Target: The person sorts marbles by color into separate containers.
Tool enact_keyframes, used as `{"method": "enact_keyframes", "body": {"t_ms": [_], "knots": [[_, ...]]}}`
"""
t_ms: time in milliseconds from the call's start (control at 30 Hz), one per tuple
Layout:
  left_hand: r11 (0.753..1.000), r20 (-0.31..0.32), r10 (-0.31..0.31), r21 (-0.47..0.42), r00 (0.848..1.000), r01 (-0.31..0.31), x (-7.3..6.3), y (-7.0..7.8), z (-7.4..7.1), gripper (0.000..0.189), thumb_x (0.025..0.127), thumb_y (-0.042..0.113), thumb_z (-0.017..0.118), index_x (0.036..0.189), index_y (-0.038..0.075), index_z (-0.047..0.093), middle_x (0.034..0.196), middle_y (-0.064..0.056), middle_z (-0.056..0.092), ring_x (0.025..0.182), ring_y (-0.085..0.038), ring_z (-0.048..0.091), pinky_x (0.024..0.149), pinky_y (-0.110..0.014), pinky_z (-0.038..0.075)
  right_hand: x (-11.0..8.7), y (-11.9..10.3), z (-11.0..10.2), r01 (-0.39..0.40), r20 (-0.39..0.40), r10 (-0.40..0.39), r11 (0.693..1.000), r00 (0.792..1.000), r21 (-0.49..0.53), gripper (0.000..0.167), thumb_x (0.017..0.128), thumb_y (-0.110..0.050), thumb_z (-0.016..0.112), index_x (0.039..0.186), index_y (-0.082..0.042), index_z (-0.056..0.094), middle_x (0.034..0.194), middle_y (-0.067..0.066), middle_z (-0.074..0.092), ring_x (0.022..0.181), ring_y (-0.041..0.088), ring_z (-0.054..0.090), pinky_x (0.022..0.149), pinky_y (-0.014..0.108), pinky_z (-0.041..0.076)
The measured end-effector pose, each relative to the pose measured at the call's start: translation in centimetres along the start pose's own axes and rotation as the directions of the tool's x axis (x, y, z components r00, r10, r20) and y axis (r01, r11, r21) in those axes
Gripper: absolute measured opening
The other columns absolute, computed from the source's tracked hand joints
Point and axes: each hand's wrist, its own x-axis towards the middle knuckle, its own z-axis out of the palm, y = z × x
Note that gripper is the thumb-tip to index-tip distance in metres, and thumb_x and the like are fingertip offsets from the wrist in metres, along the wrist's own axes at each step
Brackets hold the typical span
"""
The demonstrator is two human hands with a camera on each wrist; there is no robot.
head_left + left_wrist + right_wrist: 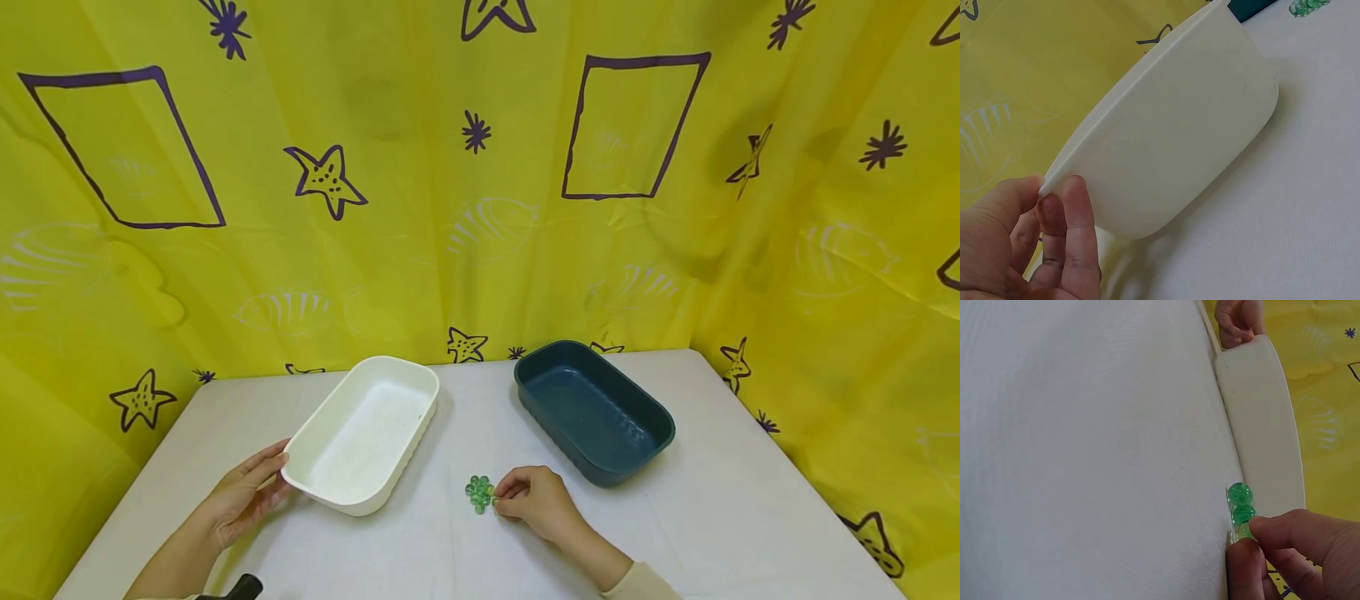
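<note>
A white plastic bin (408,454) stands at the left of the table. Its near left corner is pinched by my left hand (247,497), thumb over the rim and fingertips against the outer wall in the left wrist view. Green glass marbles (477,493), several of them, lie in a tight cluster between the two bins. At the cluster's right edge my right hand (542,504) pinches a light green marble (1245,531) between thumb and forefinger, which partly hide it. Other marbles touch or lie close beside it.
A dark teal bin (592,408) sits at the right, behind my right hand, with nothing visible inside. White cloth covers the table (450,558). A yellow patterned curtain (405,275) hangs behind and at both sides. Some black object (246,587) shows near my left forearm.
</note>
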Motion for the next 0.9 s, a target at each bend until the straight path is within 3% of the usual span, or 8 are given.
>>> {"method": "enact_keyframes", "body": {"t_ms": [533, 900], "knots": [[1.000, 0.005, 0.003, 0.000, 1.000, -0.003, 0.06, -0.09, -0.05, 0.030, 0.102, 0.017, 0.055, 0.090, 0.037, 0.073, 0.097, 0.008, 0.063, 0.087, -0.007, 0.064, 0.082, -0.020, 0.058, -0.22, -0.31, -0.64, -0.055, 0.040, 0.052, 0.995, 0.998, 0.080, 0.012, 0.075, 0.001, 0.076, 0.086, 0.002, 0.072, 0.073, 0.002, 0.064, 0.064, 0.011, 0.060, 0.059, 0.023, 0.057], [1.000, -0.005, 0.001, 0.007, 1.000, -0.001, 0.22, -0.08, -0.18, 0.028, 0.101, 0.020, 0.057, 0.089, 0.039, 0.074, 0.097, 0.009, 0.063, 0.087, -0.006, 0.064, 0.083, -0.019, 0.057, -0.24, -0.14, -0.96, -0.123, 0.089, 0.106, 0.970, 0.990, 0.211, 0.017, 0.078, 0.004, 0.075, 0.094, 0.009, 0.070, 0.076, 0.002, 0.065, 0.071, 0.011, 0.062, 0.067, 0.027, 0.061]]}}
